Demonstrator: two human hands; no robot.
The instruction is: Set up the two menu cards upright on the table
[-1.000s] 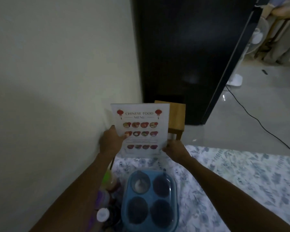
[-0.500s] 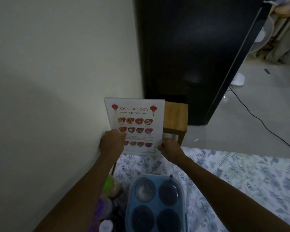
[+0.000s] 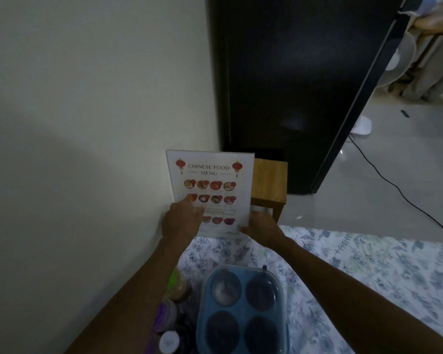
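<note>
Menu card [image 3: 210, 180] upright – table's far-left corner.

Blue four-well container [image 3: 241, 312], wooden stool [image 3: 269, 185], perhaps bottles [image 3: 174, 302].

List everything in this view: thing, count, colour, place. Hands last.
menu card: 1, white with red lanterns, held upright at the table's far edge by the wall
tablecloth: 1, white with blue-grey floral print, over the table
compartment container: 1, blue, four round wells, near centre
bottles: several, green, purple and white caps, left of the container
wooden stool: 1, light brown, behind the card
dark cabinet: 1, black, background
standing fan: 1, white, far right
cable: 1, black, on the floor
left hand: on the card's lower left
right hand: at the card's lower right corner
</note>
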